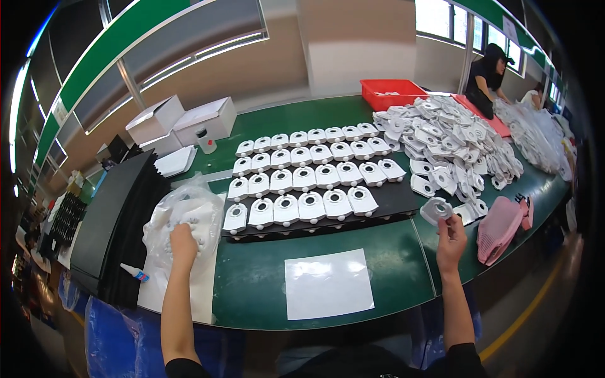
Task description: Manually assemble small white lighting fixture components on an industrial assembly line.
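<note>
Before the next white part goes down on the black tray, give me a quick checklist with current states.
1. Right hand holds a white plastic part with a round hole: ok.
2. Left hand is reaching into the clear plastic bag of small white pieces: ok.
3. Black foam tray with rows of white parts: four rows look full, free slot cannot tell.
4. Heap of loose white parts within reach on the right: ok.
5. Small glue bottle with blue cap lies on its side: cap seal cannot tell.
</note>
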`<state>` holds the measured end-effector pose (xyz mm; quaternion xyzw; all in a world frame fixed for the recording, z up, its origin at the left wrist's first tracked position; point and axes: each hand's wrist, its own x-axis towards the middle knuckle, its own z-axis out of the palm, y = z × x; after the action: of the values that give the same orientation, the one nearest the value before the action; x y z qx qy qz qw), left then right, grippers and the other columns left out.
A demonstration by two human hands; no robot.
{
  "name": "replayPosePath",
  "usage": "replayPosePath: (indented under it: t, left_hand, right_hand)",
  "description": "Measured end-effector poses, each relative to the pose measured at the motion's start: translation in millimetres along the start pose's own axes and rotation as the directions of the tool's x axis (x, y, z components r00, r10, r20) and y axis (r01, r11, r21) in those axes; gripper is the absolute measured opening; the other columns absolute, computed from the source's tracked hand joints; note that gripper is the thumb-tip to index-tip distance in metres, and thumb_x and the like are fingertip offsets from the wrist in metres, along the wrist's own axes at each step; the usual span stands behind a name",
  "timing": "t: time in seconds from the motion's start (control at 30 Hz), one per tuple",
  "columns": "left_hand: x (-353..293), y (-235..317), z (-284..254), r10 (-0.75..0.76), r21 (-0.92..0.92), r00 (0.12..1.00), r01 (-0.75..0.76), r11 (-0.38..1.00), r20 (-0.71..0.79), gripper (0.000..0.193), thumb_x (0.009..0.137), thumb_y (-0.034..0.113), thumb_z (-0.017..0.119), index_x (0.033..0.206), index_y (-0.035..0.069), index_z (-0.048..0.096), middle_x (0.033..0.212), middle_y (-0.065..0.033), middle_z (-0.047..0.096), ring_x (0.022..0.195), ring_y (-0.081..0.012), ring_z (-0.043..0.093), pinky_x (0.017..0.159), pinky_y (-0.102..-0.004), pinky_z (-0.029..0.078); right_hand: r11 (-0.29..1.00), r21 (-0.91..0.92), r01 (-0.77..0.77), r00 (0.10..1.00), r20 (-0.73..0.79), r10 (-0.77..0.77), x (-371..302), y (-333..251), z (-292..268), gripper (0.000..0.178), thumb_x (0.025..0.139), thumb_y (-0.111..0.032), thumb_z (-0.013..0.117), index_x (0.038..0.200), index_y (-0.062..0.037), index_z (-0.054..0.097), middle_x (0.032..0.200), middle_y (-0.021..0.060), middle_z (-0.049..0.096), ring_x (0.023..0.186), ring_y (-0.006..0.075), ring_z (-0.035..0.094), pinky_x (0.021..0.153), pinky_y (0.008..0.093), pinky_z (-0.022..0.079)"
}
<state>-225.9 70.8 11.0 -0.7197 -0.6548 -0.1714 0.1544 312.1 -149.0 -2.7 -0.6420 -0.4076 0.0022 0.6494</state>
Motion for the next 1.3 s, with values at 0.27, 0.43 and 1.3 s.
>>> replayPosePath:
  t: [0.27, 0.43, 1.3]
  left_hand:
    - [-29, 93, -105, 0.011, -0.907, 0.924, 0.372, 0.197, 0.382, 0.024, 0.073, 0.003, 0.065, 0.095, -0.002, 0.061, 0.082, -0.0075, 0.062, 0.066, -0.0107, 0.059, 0.055, -0.0206, 0.047]
    - [-42, 185, -85, 0.504, -0.484, 0.671, 0.741, -0.465, 0.543, 0.034, 0.079, 0.007, 0.062, 0.110, -0.003, 0.050, 0.095, -0.0110, 0.057, 0.074, -0.0125, 0.054, 0.054, -0.0149, 0.043]
    - [-59, 234, -48, 0.554, -0.309, 0.651, 0.747, -0.588, 0.519, 0.023, 0.084, 0.010, 0.057, 0.106, 0.004, 0.055, 0.090, -0.0053, 0.057, 0.064, -0.0082, 0.044, 0.050, -0.0183, 0.034]
  right_hand:
    - [0.943, 0.216, -0.254, 0.859, 0.499, 0.117, -42, -45, 44, 0.011, 0.084, -0.001, 0.052, 0.095, -0.0033, 0.052, 0.083, 0.0014, 0.056, 0.065, 0.0049, 0.047, 0.057, 0.0184, 0.040]
    - [0.863, 0.185, -0.471, 0.552, 0.825, 0.124, -70, -75, 79, 0.011, 0.085, -0.005, 0.053, 0.095, -0.0021, 0.051, 0.080, 0.0019, 0.055, 0.071, 0.0075, 0.052, 0.062, 0.0215, 0.044]
    - [0.990, 0.138, 0.038, 0.585, 0.800, -0.134, -84, -79, 94, 0.019, 0.076, 0.000, 0.055, 0.095, -0.0025, 0.053, 0.083, 0.0134, 0.056, 0.073, 0.0285, 0.055, 0.063, 0.0325, 0.044]
